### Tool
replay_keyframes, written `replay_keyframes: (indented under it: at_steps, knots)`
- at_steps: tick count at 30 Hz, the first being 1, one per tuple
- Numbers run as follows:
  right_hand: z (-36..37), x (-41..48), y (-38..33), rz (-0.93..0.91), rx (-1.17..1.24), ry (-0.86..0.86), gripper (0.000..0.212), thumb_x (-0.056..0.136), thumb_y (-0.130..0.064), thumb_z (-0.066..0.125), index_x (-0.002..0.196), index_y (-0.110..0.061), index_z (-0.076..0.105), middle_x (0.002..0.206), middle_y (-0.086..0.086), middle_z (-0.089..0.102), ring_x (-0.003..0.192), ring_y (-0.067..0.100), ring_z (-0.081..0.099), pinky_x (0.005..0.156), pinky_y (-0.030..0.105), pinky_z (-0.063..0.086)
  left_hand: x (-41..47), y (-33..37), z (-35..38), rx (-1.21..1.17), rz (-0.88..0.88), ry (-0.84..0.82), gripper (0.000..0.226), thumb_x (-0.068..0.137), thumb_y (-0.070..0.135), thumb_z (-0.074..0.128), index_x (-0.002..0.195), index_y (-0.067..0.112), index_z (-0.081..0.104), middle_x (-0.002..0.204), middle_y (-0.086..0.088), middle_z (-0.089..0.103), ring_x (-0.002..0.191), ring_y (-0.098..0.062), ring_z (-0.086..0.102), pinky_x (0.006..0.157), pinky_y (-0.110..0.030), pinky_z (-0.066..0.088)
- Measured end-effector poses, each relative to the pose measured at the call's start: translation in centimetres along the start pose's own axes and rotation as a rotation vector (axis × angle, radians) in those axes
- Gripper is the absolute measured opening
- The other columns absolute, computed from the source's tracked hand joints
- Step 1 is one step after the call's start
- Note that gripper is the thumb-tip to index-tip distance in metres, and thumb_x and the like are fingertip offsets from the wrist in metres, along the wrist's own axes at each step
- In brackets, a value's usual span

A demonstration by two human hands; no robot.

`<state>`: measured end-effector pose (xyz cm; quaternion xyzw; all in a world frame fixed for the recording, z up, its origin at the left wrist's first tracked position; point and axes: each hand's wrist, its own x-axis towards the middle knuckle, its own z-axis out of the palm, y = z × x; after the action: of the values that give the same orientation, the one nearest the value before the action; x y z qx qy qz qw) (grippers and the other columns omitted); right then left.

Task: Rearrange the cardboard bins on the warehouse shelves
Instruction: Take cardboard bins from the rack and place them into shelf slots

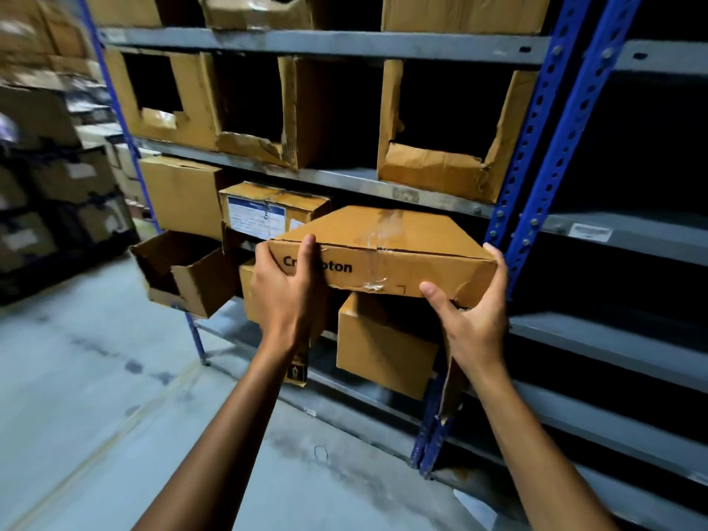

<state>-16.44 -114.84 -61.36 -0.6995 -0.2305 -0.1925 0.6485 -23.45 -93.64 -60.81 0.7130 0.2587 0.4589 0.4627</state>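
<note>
So we've got the flat cardboard box (383,229) up between the hands, out in front of the shelving and level with the middle shelf. Its far end points in at the rack, and we can't tell whether that end is resting on anything back there.

Handling-wise, our guess is it's fairly light, since it's wide, shallow and held just by its two ends. The cardboard looks stiff enough to hold its shape, but the lower front edge is crumpled near the right hand, and the clear tape (387,220) across the top seam is wrinkled and lifting. We'd grab the short ends or get under the corners, and not trust that dented lip or the tape.

The left hand (283,289) is clamped on the left end, fingers (308,245) hooked over the top edge and palm against the front face, covering part of the printed name. The right hand (477,320) is spread wide around the right front corner, with the thumb (435,293) pressed on the front face and the fingers wrapped round the end.

Above the hands are torn cut-front bins (433,174). Below the right hand is another closed box (383,354). Out past the left hand, an open bin (191,277) pokes off its shelf.
</note>
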Motion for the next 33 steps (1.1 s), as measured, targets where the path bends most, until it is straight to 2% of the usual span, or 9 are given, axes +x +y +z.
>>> replay_keyframes:
  at_steps: [4,7,9,11,13,19,25,31,33]
  knots:
    - [0.6,-0.7,-4.3,-0.034,-0.015,-0.127,0.108,0.065,-0.039,0.081,0.151,-0.020,0.018,0.140,0.004,0.043,0.125,0.012,0.046,0.097,0.008,0.036,-1.2,3.2,-4.9,0.080,0.062,0.098,0.067,0.078,0.067,0.056,0.123,0.018,0.048,0.103,0.004,0.064,0.091,-0.012,0.062,0.065,-0.006,0.040]
    - [1.3,-0.7,-7.4,-0.069,0.010,-0.195,0.113,0.068,-0.029,0.084,0.154,-0.023,0.010,0.153,0.002,0.031,0.137,0.011,0.032,0.108,0.019,0.029,-1.3,4.3,-8.3,0.142,0.074,0.087,0.095,0.070,0.076,0.062,0.143,0.024,0.032,0.122,-0.002,0.062,0.103,-0.019,0.061,0.086,-0.029,0.052]
    - [1.7,-0.5,-9.4,-0.099,0.007,-0.235,0.113,0.072,-0.028,0.083,0.155,-0.026,0.005,0.157,0.001,0.026,0.141,0.011,0.026,0.111,0.025,0.027,-1.4,5.4,-10.8,0.191,0.087,0.070,0.111,0.060,0.088,0.057,0.147,0.028,0.026,0.129,-0.004,0.061,0.111,-0.022,0.060,0.097,-0.043,0.051]
    - [2.0,-0.1,-11.3,-0.128,-0.017,-0.274,0.112,0.075,-0.030,0.080,0.155,-0.029,0.002,0.159,0.000,0.022,0.143,0.013,0.024,0.111,0.028,0.026,-1.5,6.8,-13.0,0.227,0.100,0.050,0.116,0.056,0.090,0.058,0.149,0.029,0.023,0.133,-0.003,0.060,0.116,-0.021,0.059,0.103,-0.037,0.045]
    - [2.1,0.1,-13.3,-0.128,-0.055,-0.331,0.110,0.078,-0.033,0.078,0.154,-0.031,-0.002,0.159,0.001,0.023,0.142,0.020,0.028,0.109,0.032,0.031,-1.8,8.5,-15.1,0.279,0.105,0.027,0.116,0.059,0.079,0.069,0.151,0.028,0.022,0.139,-0.002,0.055,0.122,-0.021,0.054,0.100,-0.028,0.039]
    - [4.9,-0.7,-14.8,-0.023,-0.104,-0.502,0.105,0.083,-0.040,0.072,0.155,-0.030,-0.003,0.155,0.006,0.030,0.137,0.028,0.036,0.099,0.036,0.038,-1.0,8.3,-20.3,0.478,-0.028,-0.007,0.097,0.078,0.031,0.078,0.154,0.031,0.017,0.147,-0.008,0.047,0.130,-0.031,0.048,0.104,-0.038,0.040]
    - [9.4,-3.8,-10.4,0.203,-0.114,-0.687,0.102,0.080,-0.033,0.076,0.155,-0.022,0.007,0.153,0.007,0.034,0.138,0.029,0.034,0.110,0.043,0.032,-2.3,3.4,-22.6,0.650,-0.170,-0.011,0.089,0.077,0.029,0.069,0.153,0.027,0.023,0.141,-0.011,0.053,0.123,-0.032,0.053,0.093,-0.034,0.043]
    - [13.1,-8.2,-5.4,0.401,-0.208,-0.835,0.093,0.087,-0.006,0.065,0.154,-0.023,0.004,0.147,0.011,0.040,0.129,0.030,0.043,0.092,0.034,0.040,-3.4,-3.1,-23.7,0.791,-0.292,-0.065,0.086,0.081,0.019,0.066,0.153,0.026,0.020,0.135,-0.015,0.055,0.114,-0.034,0.056,0.081,-0.032,0.043]
    - [14.3,-9.2,-4.5,0.460,-0.238,-0.873,0.096,0.089,-0.006,0.065,0.155,-0.022,-0.002,0.150,0.011,0.036,0.134,0.030,0.039,0.098,0.037,0.041,-3.1,-5.1,-23.9,0.813,-0.323,-0.087,0.085,0.082,0.018,0.066,0.153,0.026,0.019,0.134,-0.015,0.056,0.112,-0.034,0.056,0.078,-0.031,0.042]
